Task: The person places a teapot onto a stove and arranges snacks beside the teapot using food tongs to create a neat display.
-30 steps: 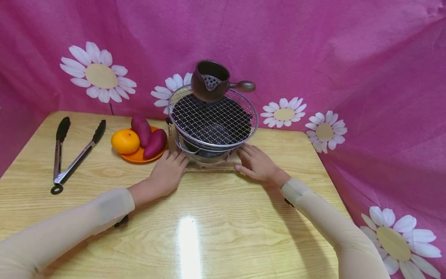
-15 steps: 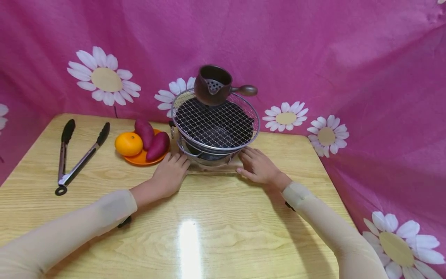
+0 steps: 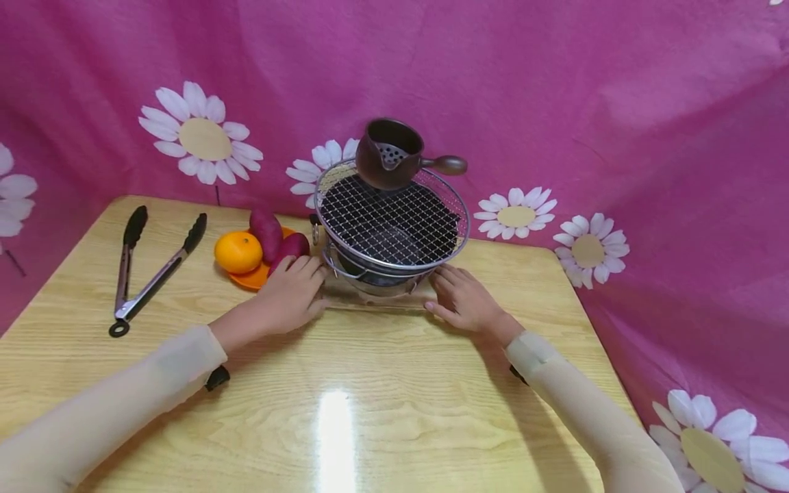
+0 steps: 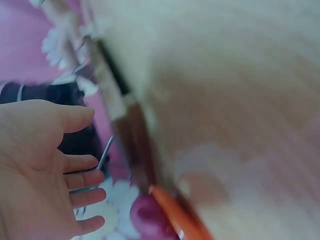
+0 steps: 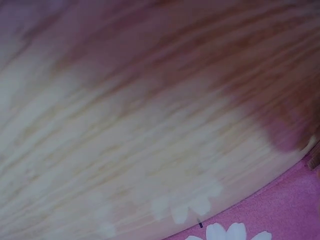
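Observation:
A round tabletop charcoal grill [image 3: 379, 277] with a wire mesh [image 3: 394, 219] stands on a wooden board [image 3: 370, 301]. On the mesh sits a dark brown side-handled clay pot [image 3: 382, 168], spout forward. My left hand [image 3: 292, 294] is beside the board's left end, overlapping a purple sweet potato [image 3: 296, 245]. In the left wrist view that hand [image 4: 35, 160] shows its palm, fingers extended and apart from the board [image 4: 131, 130]. My right hand [image 3: 465, 301] grips the board's right front corner, thumb at the front edge; its fingertips are partly hidden under the grill's rim.
An orange plate [image 3: 249, 279] left of the grill holds a mandarin [image 3: 238, 252] and two purple sweet potatoes. Farther left, spread tongs [image 3: 151, 281] with black tips lie on the wooden table [image 3: 401, 404]. A pink flowered cloth [image 3: 555, 82] hangs behind the table.
My left hand has come off the board's left end, shifting left over the sweet potato. My right hand stays at the corner. The head view has turned slightly left.

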Demonstrator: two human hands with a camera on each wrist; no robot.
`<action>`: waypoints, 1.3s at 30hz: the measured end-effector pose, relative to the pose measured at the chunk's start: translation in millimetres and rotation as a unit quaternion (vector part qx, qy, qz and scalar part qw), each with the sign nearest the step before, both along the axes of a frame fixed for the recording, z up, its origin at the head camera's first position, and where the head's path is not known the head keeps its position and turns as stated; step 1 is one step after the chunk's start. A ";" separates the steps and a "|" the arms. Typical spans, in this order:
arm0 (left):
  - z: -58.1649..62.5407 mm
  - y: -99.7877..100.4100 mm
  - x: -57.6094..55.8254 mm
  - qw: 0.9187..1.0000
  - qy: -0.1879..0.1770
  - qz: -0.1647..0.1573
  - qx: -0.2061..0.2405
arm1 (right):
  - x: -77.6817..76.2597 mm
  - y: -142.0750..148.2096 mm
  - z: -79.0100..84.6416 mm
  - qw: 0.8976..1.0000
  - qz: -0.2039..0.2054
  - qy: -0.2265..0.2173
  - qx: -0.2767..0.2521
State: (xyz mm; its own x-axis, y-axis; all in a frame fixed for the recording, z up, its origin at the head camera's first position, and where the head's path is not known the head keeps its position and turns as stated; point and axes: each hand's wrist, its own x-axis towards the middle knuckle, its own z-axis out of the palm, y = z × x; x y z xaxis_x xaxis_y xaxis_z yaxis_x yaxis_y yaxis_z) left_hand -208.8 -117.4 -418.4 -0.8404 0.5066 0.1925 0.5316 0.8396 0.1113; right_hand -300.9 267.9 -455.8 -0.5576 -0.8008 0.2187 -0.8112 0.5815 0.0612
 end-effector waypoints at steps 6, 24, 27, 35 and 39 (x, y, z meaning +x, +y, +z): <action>26.4 -26.2 -3.9 0.997 -0.020 0.048 0.056 | 1.8 1.9 -0.8 1.000 -0.008 -0.002 0.000; 28.9 -100.9 -3.2 0.974 0.020 0.188 0.122 | 0.6 1.1 -1.5 1.000 -0.016 -0.011 0.006; 25.9 -109.2 -4.3 0.964 0.027 0.228 0.133 | 0.8 1.3 -2.1 1.000 -0.019 -0.010 0.009; 20.3 -124.7 -6.2 0.931 -0.016 0.330 0.154 | 0.0 0.6 -2.3 1.000 -0.007 -0.002 -0.004; 15.4 -133.0 -6.3 0.916 -0.060 0.368 0.152 | 1.1 0.5 -2.3 1.000 -0.010 -0.006 -0.004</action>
